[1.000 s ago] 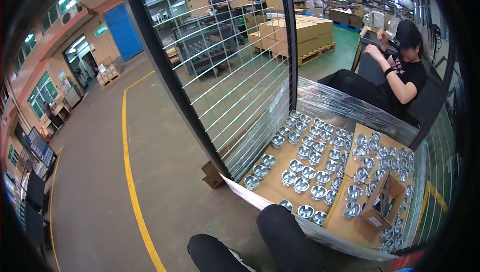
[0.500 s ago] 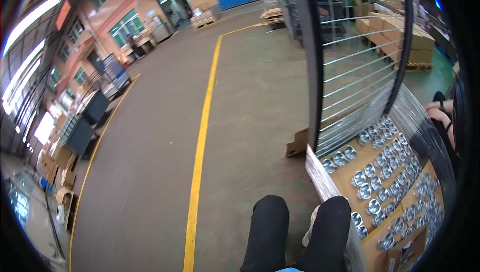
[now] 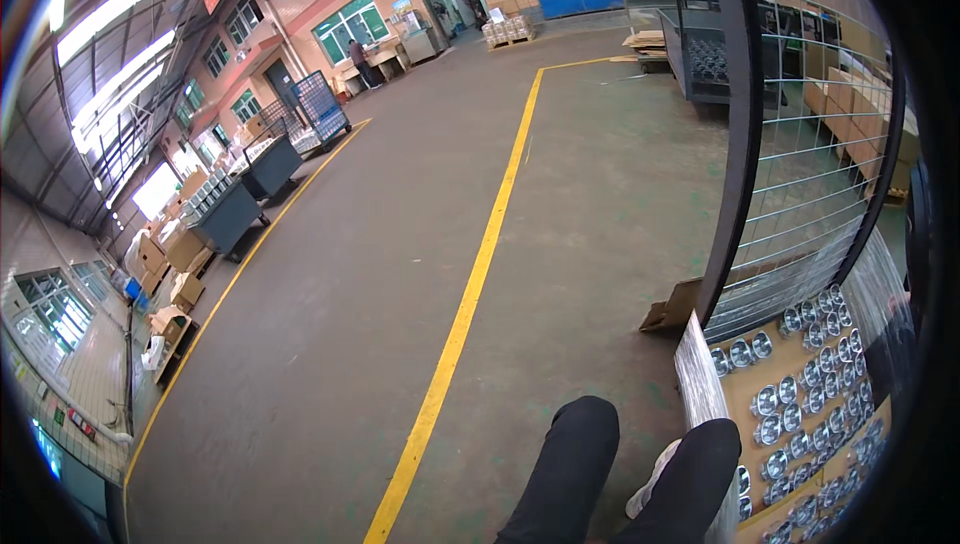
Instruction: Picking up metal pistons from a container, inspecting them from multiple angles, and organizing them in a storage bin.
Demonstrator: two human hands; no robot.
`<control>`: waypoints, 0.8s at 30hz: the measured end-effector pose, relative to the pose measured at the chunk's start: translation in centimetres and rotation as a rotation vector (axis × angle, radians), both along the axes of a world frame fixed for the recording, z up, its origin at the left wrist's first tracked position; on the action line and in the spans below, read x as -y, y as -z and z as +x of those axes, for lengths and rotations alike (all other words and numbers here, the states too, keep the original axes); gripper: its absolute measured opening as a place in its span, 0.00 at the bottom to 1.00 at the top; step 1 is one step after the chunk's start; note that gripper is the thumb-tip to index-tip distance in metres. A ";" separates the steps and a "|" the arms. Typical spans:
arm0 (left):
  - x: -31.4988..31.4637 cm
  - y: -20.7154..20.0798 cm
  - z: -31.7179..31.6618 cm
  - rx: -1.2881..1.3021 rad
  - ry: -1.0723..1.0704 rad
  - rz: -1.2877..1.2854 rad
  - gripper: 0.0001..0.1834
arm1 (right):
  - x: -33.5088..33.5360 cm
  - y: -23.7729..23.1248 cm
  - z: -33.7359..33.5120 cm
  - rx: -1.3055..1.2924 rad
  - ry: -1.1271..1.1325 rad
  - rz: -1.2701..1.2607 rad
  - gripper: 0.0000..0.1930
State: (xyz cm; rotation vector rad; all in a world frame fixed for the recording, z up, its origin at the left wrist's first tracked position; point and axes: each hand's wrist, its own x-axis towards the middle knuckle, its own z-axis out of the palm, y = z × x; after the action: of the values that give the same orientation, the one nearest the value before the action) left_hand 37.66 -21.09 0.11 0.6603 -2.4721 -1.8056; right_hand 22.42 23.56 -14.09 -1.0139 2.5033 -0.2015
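Observation:
Neither of my hands shows in the head view. My two dark-trousered knees (image 3: 588,422) are at the bottom, with part of a light shoe (image 3: 652,479) beside one of them. Close on my right is a wire cage cart (image 3: 742,144) with a black frame. Inside it, shiny round metal parts (image 3: 768,430) stand in rows on a brown cardboard sheet (image 3: 738,399). Clear plastic film (image 3: 700,369) wraps the cart's low sides. What my hands hold or touch is out of sight.
A yellow floor line (image 3: 460,329) runs ahead past my knees. Grey bins (image 3: 228,216), a blue wire cart (image 3: 322,109) and cardboard boxes (image 3: 185,290) line the left side. A person (image 3: 361,64) stands by a far bench. Stacked cartons (image 3: 848,119) are behind the cage.
My view has turned left, so the cage cart, floor line and knees sit farther right. Another person's hands at the right edge have dropped out of sight.

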 end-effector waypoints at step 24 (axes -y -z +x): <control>-6.8 -1.3 -2.5 -0.261 0.648 -0.138 0.11 | -0.2 -7.1 17.7 0.441 0.407 0.050 0.19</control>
State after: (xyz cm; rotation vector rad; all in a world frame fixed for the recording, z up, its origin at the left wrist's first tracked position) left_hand 35.15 -14.32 1.42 -0.4150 -2.7676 -1.6885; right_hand 40.17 23.77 -7.02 -0.3732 2.2575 -0.4303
